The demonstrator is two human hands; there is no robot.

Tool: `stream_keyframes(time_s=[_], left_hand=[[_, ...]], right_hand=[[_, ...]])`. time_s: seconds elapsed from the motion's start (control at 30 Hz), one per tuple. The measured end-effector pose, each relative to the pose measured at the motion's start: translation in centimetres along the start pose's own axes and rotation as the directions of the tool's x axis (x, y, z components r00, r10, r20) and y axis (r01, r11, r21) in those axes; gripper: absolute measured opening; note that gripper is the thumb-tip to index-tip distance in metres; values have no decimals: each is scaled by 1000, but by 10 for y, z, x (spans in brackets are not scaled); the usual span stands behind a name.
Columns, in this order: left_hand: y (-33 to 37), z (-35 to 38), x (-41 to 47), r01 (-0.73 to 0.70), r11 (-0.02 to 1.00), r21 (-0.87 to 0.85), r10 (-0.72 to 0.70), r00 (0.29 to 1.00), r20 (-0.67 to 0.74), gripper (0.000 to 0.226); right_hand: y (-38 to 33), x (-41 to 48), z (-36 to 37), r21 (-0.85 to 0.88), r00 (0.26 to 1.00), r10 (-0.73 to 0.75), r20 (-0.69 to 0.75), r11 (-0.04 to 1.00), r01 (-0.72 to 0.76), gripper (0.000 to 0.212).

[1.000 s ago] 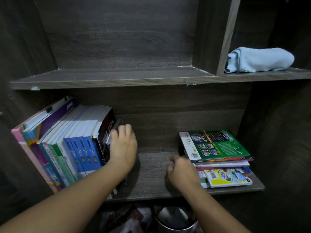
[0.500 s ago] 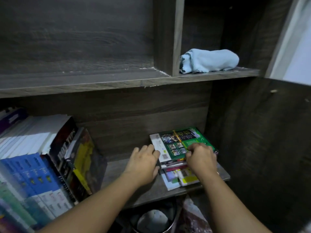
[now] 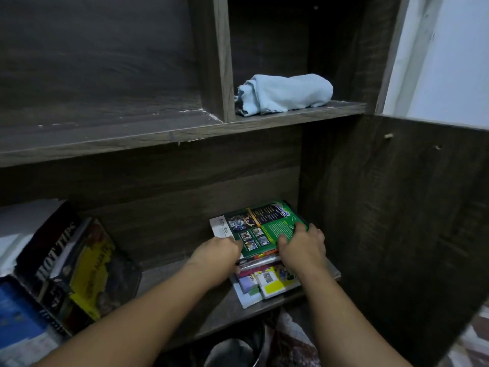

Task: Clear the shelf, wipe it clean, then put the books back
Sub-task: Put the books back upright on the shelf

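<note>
Status: I read this as early, in the clear-out step.

- Both hands are on the green book (image 3: 264, 226), which tops the flat stack (image 3: 264, 284). The left hand (image 3: 218, 251) grips its near-left edge with curled fingers. The right hand (image 3: 304, 247) clamps its near-right edge, thumb on the cover. The hands are apart, one per side.
- Green book and stack sit on the lower shelf (image 3: 185, 284), hard against the right side panel.
- Left of the green book, past a bare strip of board, the "HOT TIPS" book (image 3: 50, 258) and a yellow-cover book (image 3: 90, 274) lean over, with blue books (image 3: 18, 313) beyond them. None of these has been pulled.
- Above the green book, the light blue cloth (image 3: 285, 94) lies bundled on the upper shelf (image 3: 105, 136), with no hand on it. My guess is that wiping hasn't started.
- Left to do, by my estimate: remove the stack and the leaning row, wipe, restock. That is nearly the whole job.

Unclear:
- I can't tell whether the grip takes only the green book or several from the stack. The left fingertips are tucked out of sight.
- I can't tell lifting from setting down.
- The leaning row is cut off by the frame edge, so no count is possible.
- Below the green book, under the shelf, there is a dark round container (image 3: 232, 353) and some patterned material. Both are too dim to identify.
- Low light, so any dust on the boards is unreadable.
</note>
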State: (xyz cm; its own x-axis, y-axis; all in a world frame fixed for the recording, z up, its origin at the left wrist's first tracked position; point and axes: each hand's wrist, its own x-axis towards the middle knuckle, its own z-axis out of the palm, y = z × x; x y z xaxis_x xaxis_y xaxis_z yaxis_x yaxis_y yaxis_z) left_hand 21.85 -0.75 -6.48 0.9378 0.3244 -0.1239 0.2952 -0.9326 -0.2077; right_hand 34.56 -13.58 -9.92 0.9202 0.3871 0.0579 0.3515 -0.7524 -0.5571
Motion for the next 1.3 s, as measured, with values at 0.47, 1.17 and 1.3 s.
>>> stream_keyframes(time_s=[0.47,1.17,1.3], left_hand=[[-8,14,-11,-11,997,-78,9,1000,-23,61],[-150,-51,-163,452,891,52,-445,889,-108,54],[-191,-62,-201,568,823,-22,-563,810,-162,53]], right_hand=[[-11,-5,-6,-26,991,91,-99,995,-94,91],[-140,-92,44,376,711,-521,-473,610,697,48],[-162,-115,72,311,641,-639,-425,562,766,55]])
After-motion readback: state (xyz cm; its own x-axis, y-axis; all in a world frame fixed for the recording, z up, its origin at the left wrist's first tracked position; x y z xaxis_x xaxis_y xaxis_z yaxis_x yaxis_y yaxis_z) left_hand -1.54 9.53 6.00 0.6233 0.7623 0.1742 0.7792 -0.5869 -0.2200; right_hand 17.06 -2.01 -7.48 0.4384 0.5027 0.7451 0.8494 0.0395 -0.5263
